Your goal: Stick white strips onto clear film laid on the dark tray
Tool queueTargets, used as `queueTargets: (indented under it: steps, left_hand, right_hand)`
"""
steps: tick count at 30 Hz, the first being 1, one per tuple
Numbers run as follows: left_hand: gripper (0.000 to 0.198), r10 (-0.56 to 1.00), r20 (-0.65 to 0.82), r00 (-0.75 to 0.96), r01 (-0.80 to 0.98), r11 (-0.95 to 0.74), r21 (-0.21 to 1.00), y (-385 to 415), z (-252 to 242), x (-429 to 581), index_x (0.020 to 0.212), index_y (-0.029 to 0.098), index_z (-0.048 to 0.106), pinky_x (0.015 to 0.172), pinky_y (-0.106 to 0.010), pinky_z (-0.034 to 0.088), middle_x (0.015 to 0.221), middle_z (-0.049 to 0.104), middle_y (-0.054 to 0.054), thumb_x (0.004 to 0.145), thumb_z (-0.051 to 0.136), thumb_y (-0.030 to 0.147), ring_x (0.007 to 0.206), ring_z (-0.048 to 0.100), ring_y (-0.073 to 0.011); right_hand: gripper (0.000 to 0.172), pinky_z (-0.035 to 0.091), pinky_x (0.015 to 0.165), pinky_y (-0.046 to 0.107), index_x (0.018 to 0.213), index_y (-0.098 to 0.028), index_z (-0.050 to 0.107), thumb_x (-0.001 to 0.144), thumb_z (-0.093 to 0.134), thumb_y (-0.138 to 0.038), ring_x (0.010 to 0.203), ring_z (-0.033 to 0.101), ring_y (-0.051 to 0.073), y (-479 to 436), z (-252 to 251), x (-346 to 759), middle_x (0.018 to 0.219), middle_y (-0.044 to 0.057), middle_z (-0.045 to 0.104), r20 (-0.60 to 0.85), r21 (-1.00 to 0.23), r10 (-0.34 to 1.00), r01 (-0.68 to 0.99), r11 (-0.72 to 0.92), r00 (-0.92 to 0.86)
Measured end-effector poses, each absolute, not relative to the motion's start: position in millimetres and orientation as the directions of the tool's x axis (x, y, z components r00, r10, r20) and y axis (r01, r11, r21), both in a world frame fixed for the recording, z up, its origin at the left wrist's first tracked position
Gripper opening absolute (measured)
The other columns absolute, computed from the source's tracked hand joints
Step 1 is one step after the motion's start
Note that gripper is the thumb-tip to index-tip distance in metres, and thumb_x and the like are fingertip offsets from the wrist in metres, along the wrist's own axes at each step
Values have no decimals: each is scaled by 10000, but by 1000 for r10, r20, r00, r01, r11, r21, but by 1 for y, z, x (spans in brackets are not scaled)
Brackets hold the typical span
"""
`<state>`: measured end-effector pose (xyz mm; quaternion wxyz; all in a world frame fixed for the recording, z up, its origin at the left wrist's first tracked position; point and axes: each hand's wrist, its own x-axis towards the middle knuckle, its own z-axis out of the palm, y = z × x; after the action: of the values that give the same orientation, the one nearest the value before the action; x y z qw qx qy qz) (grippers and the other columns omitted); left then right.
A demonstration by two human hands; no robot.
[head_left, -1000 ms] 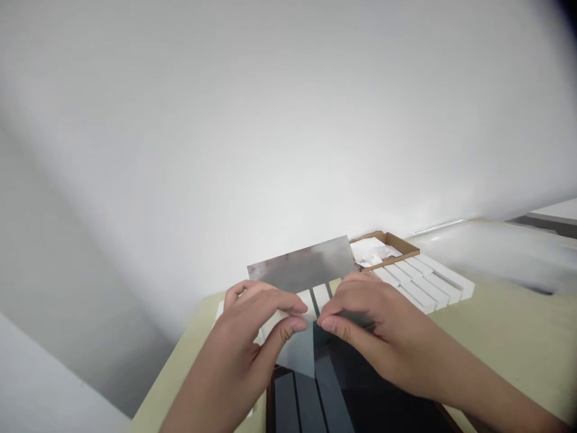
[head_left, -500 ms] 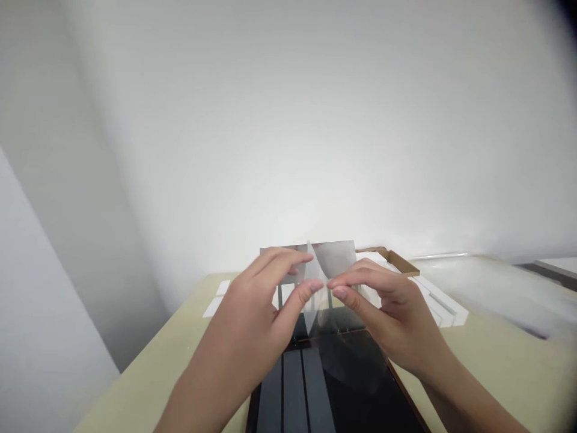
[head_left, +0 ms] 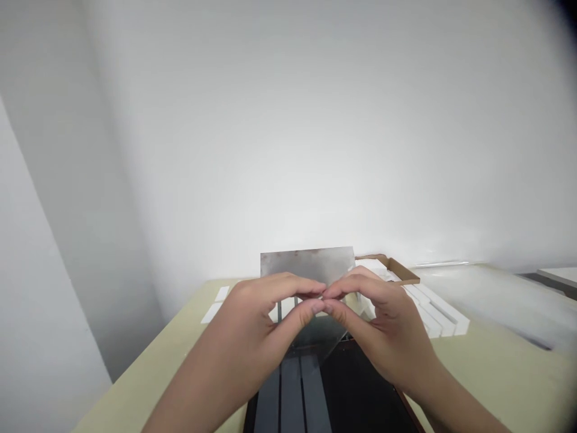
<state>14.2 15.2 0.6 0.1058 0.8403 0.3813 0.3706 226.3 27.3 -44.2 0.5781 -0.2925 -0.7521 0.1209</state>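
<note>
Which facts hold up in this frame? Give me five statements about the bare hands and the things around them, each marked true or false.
1. The bare left hand and bare right hand are close together. True.
2. A thin clear film shows just below where they meet. True.
3. Three flat grey strips lie on the right side of the black rectangular tray. False: the strips lie on the tray's left side.
4. A shiny grey rectangular panel is behind the hands. True.
5. The open brown cardboard box is left of the panel. False: the box is right of it.
</note>
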Motion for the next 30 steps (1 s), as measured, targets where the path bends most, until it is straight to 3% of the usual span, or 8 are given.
queueTargets:
  steps: [8, 16, 24, 30]
  left_hand:
    - [185, 691, 577, 435, 528, -715, 457, 13, 3, 17, 1062, 400, 776, 570, -192, 529, 990, 784, 75, 1038, 601, 347, 835, 723, -142]
    - [193, 681, 544, 490, 453, -732, 508, 17, 3, 15, 1035, 381, 779, 705, -204, 562, 975, 778, 80, 1057, 595, 326, 866, 716, -127]
    - [206, 644, 565, 515, 454, -764, 458, 11, 7, 17, 1001, 354, 767, 723, -221, 560, 964, 776, 76, 1065, 578, 302, 853, 716, -129]
    - [214, 625, 599, 500, 504, -773, 386, 7, 4, 16, 1132, 450, 748, 785, -215, 585, 1024, 766, 107, 1024, 646, 295, 869, 720, -118]
  right_hand:
    - [132, 499, 747, 315, 991, -277, 712, 972, 688, -148, 853, 633, 153, 24, -41, 228, 883, -32, 730, 850, -404, 483, 329, 854, -210]
    - [174, 504, 782, 326, 1008, -256, 680, 964, 674, -88, 846, 619, 154, 24, -41, 236, 890, -28, 730, 881, -263, 368, 338, 904, -298]
    - [187, 520, 782, 352, 996, -255, 686, 955, 668, -73, 862, 636, 176, 20, -36, 240, 878, -7, 719, 875, -261, 359, 307, 915, -325]
    - [226, 529, 761, 345, 1052, -259, 675, 951, 662, -58, 877, 633, 180, 17, -37, 238, 911, 0, 728, 883, -256, 351, 308, 916, -312]
